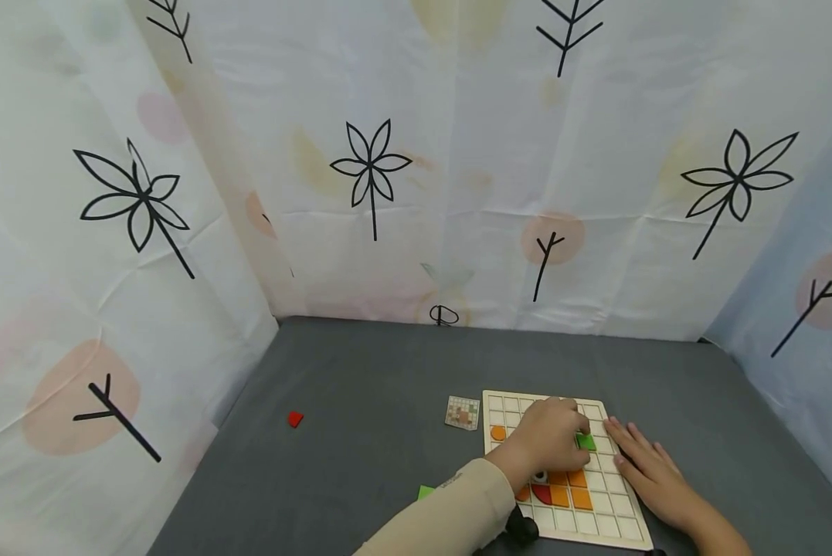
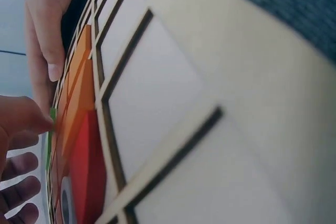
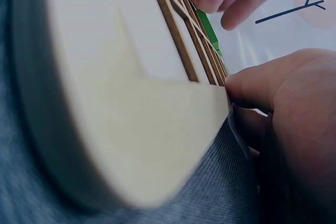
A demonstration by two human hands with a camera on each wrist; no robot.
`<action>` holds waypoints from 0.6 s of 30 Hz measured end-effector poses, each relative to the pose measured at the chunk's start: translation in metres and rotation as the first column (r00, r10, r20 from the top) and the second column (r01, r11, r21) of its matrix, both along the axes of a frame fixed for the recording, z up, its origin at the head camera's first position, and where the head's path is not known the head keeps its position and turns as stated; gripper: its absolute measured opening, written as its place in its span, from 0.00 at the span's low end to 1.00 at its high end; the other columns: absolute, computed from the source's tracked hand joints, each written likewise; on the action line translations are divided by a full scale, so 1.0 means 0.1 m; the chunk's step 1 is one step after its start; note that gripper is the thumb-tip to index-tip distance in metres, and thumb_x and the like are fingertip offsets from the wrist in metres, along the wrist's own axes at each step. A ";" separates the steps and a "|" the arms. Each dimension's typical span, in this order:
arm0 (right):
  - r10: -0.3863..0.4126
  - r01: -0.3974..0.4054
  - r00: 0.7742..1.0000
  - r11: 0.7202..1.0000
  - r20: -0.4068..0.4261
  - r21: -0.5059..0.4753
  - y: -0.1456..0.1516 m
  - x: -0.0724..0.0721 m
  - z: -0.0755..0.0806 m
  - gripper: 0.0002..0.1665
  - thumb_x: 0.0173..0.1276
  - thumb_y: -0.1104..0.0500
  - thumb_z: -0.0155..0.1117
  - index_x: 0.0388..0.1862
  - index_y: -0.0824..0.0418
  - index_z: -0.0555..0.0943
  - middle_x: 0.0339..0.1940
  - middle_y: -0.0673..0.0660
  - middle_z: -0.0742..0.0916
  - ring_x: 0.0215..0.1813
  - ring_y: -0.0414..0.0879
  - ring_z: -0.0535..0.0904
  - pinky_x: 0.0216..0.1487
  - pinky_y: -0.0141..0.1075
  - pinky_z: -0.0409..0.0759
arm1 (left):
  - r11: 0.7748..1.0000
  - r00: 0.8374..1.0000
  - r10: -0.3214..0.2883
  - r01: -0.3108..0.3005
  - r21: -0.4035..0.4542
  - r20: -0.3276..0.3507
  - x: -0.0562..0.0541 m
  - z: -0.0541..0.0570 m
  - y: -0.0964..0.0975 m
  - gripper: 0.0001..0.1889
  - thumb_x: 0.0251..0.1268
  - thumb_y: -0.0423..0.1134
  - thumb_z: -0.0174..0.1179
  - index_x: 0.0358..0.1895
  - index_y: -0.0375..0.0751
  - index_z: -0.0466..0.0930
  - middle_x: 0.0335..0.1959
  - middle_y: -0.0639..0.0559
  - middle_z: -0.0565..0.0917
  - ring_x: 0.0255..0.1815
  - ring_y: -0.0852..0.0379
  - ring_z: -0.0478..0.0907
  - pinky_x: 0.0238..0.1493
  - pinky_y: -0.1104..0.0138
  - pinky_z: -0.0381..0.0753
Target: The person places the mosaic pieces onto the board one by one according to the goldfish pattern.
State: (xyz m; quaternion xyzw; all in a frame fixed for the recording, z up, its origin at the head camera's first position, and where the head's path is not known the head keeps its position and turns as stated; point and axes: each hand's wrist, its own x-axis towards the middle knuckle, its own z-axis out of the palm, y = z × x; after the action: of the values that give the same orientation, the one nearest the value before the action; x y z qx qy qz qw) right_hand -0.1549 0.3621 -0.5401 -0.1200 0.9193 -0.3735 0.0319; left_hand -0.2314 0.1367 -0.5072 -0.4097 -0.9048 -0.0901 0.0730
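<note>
A pale wooden grid board (image 1: 599, 525) lies on the dark table in the head view. My left hand (image 1: 553, 434) bends over its middle, with the thumb touching a green tile (image 1: 585, 442) on the board. In the left wrist view that hand's other fingers (image 2: 21, 166) stand off the tile. Below the hand sit orange square tiles (image 1: 582, 499), a red rounded tile (image 1: 542, 493) and a partly hidden eye-like tile (image 1: 540, 477). An orange tile (image 1: 497, 433) occupies the upper left. My right hand (image 1: 655, 475) lies extended along the right edge, its thumb touching the rim.
Left of the board is a small printed grid card (image 1: 462, 413). A red piece (image 1: 295, 418) lies farther left on the table. A light green piece (image 1: 425, 492) shows partly behind the left sleeve (image 1: 450, 510). Patterned cloth (image 1: 457, 154) hangs around the table.
</note>
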 end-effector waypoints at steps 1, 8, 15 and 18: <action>-0.001 0.001 1.000 1.000 0.001 0.001 0.00 0.00 0.01 0.36 0.87 0.50 0.51 0.87 0.61 0.59 0.83 0.77 0.61 0.65 0.01 0.32 0.75 0.79 0.28 | 1.000 1.000 0.003 -0.003 0.002 0.000 0.00 0.00 0.00 0.12 0.65 0.54 0.69 0.50 0.67 0.91 0.42 0.69 0.84 0.34 0.71 0.72 0.37 0.78 0.71; 0.000 0.000 1.000 1.000 -0.006 0.003 0.00 -0.01 0.03 0.36 0.87 0.50 0.51 0.86 0.62 0.60 0.83 0.77 0.62 0.65 0.01 0.33 0.75 0.79 0.29 | 1.000 1.000 0.009 -0.010 0.012 0.027 -0.01 0.02 0.00 0.07 0.67 0.52 0.69 0.45 0.65 0.93 0.38 0.71 0.86 0.33 0.73 0.72 0.36 0.78 0.70; 0.005 -0.005 1.000 1.000 -0.018 -0.003 0.00 0.01 0.00 0.36 0.87 0.51 0.51 0.86 0.61 0.60 0.83 0.77 0.62 0.67 0.02 0.33 0.75 0.79 0.29 | 1.000 0.999 0.024 -0.025 0.012 0.030 0.03 0.01 0.01 0.06 0.67 0.51 0.69 0.43 0.65 0.93 0.36 0.70 0.85 0.33 0.73 0.73 0.34 0.78 0.69; 0.004 -0.004 1.000 1.000 -0.022 -0.003 0.00 0.01 0.00 0.36 0.87 0.51 0.51 0.87 0.61 0.60 0.83 0.77 0.62 0.67 0.02 0.33 0.75 0.79 0.29 | 1.000 0.999 0.018 -0.019 0.025 0.041 0.04 0.03 -0.03 0.07 0.68 0.51 0.69 0.44 0.64 0.93 0.36 0.70 0.84 0.33 0.73 0.72 0.34 0.79 0.69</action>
State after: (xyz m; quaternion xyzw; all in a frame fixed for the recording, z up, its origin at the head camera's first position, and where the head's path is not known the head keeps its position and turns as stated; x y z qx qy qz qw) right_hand -0.1540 0.3622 -0.5400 -0.1261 0.9188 -0.3734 0.0224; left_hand -0.2276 0.1341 -0.5044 -0.3984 -0.9086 -0.1093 0.0604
